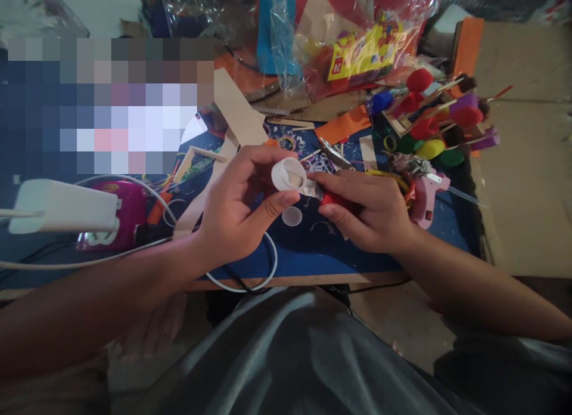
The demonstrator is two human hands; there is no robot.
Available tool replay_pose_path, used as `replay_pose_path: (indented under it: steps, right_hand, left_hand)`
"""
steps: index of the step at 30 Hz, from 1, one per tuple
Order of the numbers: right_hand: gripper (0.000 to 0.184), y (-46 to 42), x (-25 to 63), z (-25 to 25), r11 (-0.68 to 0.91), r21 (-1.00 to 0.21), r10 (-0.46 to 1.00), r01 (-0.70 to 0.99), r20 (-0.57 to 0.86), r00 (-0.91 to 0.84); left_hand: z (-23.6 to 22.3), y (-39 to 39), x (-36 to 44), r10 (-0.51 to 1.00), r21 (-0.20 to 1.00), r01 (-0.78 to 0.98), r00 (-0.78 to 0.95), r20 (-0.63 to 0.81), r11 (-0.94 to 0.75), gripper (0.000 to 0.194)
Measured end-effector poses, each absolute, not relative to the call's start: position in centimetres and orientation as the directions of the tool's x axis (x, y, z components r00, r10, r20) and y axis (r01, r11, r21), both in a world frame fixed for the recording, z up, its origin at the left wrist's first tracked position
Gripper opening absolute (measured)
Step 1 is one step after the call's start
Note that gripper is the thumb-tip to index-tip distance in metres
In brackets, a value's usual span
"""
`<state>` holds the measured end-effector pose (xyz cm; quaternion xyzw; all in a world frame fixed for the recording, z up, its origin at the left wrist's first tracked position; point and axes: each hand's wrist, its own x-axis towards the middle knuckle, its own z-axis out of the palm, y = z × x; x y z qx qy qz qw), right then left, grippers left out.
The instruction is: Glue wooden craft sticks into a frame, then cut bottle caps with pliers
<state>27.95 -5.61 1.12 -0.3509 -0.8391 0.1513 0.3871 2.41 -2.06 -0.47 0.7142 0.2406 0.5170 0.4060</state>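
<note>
Between the thumb and fingers of my left hand [241,206] is a small white plastic cap [286,175], its open side facing up toward me. Inside the cap a pale tan patch shows. My right hand [370,209] is closed around a red-handled tool [333,200] with a short metal end. That metal end meets the cap's right rim; its exact shape is partly hidden by my fingers. Just below the cap, a small round white plastic disc [292,216] lies on the blue tabletop [299,257].
A pink glue gun [428,197] lies at right, near colourful bottle caps joined with sticks [442,114]. Scraps and craft sticks [290,123] litter the middle. A white charger [67,206] with cables stands left. Cardboard [527,152] covers the right side; plastic bags [357,51] lie behind.
</note>
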Motion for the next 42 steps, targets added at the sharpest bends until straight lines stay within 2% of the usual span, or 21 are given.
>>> replay_pose_path:
  steps: [6,10,15,20,25,34,39,42]
  right_hand:
    - [0.041,-5.7,27.8,1.1,0.704,-0.546,0.710,0.454,0.550,-0.440]
    - [0.043,-5.6,27.9,1.2,0.702,-0.539,0.712,0.466,0.544,-0.444]
    - [0.043,-5.6,28.0,1.2,0.696,-0.556,0.718,0.454,0.535,-0.445]
    - [0.041,-5.7,27.9,1.0,0.677,-0.575,0.736,0.460,0.541,-0.407]
    - [0.041,-5.5,28.0,0.7,0.689,-0.570,0.724,0.446,0.551,-0.415]
    - [0.040,-5.6,28.0,0.7,0.688,-0.573,0.725,0.445,0.550,-0.415]
    - [0.041,-5.6,27.8,0.7,0.689,-0.575,0.725,0.442,0.559,-0.403]
    - [0.040,-5.7,27.7,0.9,0.690,-0.579,0.724,0.434,0.554,-0.411]
  left_hand:
    - [-0.1,-1.9,2.4,0.790,0.867,-0.138,0.362,0.495,-0.479,0.032]
    - [-0.2,-1.8,2.1,0.787,0.871,-0.138,0.380,0.486,-0.472,0.035]
    - [-0.2,-1.8,1.9,0.810,0.902,-0.116,0.403,0.426,-0.416,0.048]
    - [0.4,-2.1,2.0,0.822,0.933,-0.116,0.446,0.355,-0.340,0.041]
    - [0.6,-2.2,1.9,0.791,0.921,-0.146,0.474,0.387,-0.362,0.033]
    - [0.3,-2.0,1.8,0.770,0.909,-0.128,0.492,0.406,-0.397,0.035]
    - [-0.7,-2.0,2.2,0.745,0.847,-0.152,0.415,0.522,-0.509,0.056]
    - [-0.6,-2.2,2.3,0.766,0.846,-0.091,0.381,0.517,-0.526,0.052]
